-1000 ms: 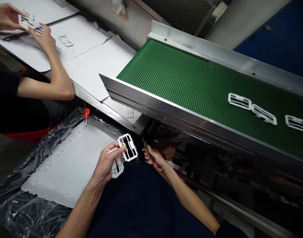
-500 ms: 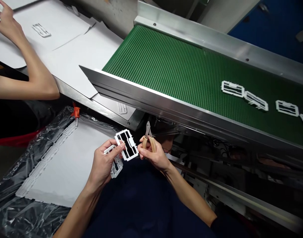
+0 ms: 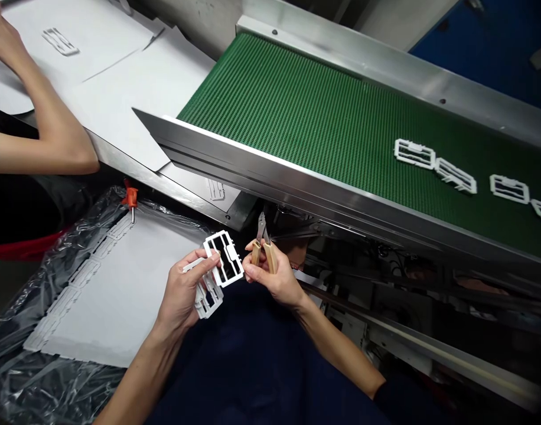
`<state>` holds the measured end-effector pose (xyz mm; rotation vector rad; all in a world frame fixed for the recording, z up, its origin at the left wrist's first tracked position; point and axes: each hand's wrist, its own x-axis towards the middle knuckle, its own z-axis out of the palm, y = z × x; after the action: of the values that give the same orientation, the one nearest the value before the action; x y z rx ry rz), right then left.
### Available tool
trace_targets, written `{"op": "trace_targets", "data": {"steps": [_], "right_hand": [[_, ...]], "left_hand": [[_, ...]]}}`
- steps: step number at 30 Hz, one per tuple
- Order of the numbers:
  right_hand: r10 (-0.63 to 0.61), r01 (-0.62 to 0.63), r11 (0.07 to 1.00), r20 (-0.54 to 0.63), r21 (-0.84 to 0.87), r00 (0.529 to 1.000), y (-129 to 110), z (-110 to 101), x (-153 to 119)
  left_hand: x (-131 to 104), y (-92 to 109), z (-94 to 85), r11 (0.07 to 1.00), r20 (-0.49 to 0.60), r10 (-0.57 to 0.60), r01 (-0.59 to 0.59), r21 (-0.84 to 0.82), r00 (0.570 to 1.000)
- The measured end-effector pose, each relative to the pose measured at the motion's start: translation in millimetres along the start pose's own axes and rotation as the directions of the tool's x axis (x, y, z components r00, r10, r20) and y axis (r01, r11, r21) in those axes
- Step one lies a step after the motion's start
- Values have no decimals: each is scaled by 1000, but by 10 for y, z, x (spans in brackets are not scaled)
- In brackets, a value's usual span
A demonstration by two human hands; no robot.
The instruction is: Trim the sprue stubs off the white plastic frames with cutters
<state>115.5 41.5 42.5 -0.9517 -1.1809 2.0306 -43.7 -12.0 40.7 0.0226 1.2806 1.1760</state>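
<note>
My left hand [image 3: 182,289] is closed on two white plastic frames. The upper frame [image 3: 230,268] faces up between thumb and fingers, and the lower frame [image 3: 211,302] hangs beneath it, partly hidden by the hand and the upper one. My right hand [image 3: 274,274] grips a pair of pliers [image 3: 269,254] with tan handles, their metal jaws pointing up and away. Its fingertips are at the right edge of the upper frame.
A green conveyor belt [image 3: 297,100] with metal side rails carries several white frames [image 3: 414,153]. At left, another person's arm [image 3: 58,130] reaches over a paper-covered table [image 3: 115,100]. Below it, a white sheet [image 3: 115,301] bears rows of frames beside an orange-handled tool [image 3: 132,198].
The view has shifted slightly. The lower frame shows more to the right below the upper one. The other person's hand has moved toward the left edge, and the frame it held is out of view.
</note>
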Motion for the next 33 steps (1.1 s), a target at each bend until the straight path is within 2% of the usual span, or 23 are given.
{"op": "trace_targets", "data": {"steps": [10, 19, 27, 33], "right_hand": [[-15, 15, 1000, -19, 10, 1000, 9, -11, -26], [-8, 7, 1000, -44, -18, 999, 10, -25, -48], [3, -5, 1000, -62, -28, 998, 29, -31, -63], [8, -28, 989, -138, -145, 990, 68, 5, -72]], "left_hand": [[29, -32, 41, 1000, -5, -12, 12, -5, 1000], [-32, -51, 69, 987, -76, 143, -137, 80, 987], [-42, -91, 69, 961, -85, 244, -229, 152, 966], [-49, -101, 78, 951, -54, 264, -251, 180, 963]]}}
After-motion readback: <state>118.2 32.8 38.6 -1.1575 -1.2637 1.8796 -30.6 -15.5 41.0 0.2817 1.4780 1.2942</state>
